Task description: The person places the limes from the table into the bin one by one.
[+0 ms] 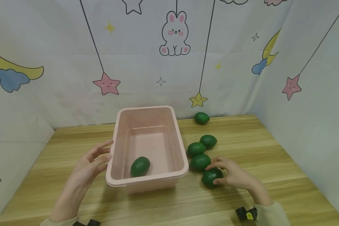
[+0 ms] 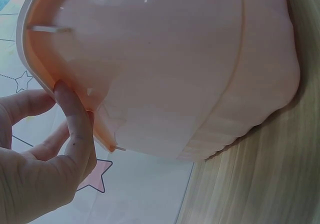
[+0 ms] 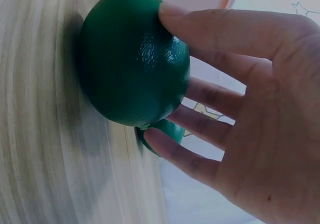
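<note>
A pink plastic bin [image 1: 148, 179] stands on the table, with one green lime [image 1: 140, 166] lying inside near its front wall. My left hand [image 1: 91, 164] is at the bin's left rim; in the left wrist view the thumb and fingers [image 2: 75, 119] pinch that rim. To the right of the bin, my right hand [image 1: 234, 174] grips the nearest green lime [image 3: 132, 59], thumb on one side and fingertips on the other. That lime appears to rest on the table. Right behind it sits another lime [image 1: 200, 163], partly hidden in the right wrist view.
Two more limes [image 1: 196, 149] [image 1: 208, 141] lie close together beyond, and a single lime [image 1: 201, 118] sits at the table's back edge. The wood-grain table [image 1: 260, 150] meets a white patterned curtain [image 1: 141, 69] behind and at the sides.
</note>
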`<state>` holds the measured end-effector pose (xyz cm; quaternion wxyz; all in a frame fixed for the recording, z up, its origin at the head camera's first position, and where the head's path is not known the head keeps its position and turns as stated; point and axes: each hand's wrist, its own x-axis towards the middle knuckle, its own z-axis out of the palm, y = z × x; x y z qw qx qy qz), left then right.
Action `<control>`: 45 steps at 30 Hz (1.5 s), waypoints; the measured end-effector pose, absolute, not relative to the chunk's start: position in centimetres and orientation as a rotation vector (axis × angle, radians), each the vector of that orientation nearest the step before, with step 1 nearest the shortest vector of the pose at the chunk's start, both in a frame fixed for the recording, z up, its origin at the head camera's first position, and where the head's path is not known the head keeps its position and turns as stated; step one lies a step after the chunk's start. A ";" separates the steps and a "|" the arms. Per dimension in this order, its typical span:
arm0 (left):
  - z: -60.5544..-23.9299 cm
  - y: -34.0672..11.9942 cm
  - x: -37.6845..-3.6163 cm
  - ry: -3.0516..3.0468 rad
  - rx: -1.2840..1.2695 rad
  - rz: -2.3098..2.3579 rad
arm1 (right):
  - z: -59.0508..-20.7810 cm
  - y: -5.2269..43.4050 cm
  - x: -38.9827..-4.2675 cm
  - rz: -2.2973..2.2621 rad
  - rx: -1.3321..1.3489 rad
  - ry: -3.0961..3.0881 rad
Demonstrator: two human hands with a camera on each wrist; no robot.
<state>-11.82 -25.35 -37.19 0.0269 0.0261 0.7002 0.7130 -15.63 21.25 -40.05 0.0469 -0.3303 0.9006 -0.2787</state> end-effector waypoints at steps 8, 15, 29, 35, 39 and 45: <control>-37.2 -25.2 -11.8 2.164 0.087 2.197 | -40.0 21.6 -15.5 -0.838 -0.980 2.687; -37.2 -25.3 -11.8 2.168 0.096 2.187 | -40.1 21.5 -15.5 -0.854 -0.947 2.609; -37.2 -25.3 -11.8 2.161 0.105 2.191 | -40.3 21.3 -15.6 -0.824 -0.951 2.570; -37.2 -25.4 -11.8 2.168 0.085 2.181 | -40.6 21.2 -15.6 -0.820 -0.936 2.572; -37.2 -25.4 -11.8 2.164 0.088 2.181 | -40.7 21.2 -15.6 -0.810 -0.938 2.578; -37.2 -25.4 -11.8 2.174 0.101 2.176 | -40.7 21.2 -15.6 -0.798 -0.923 2.577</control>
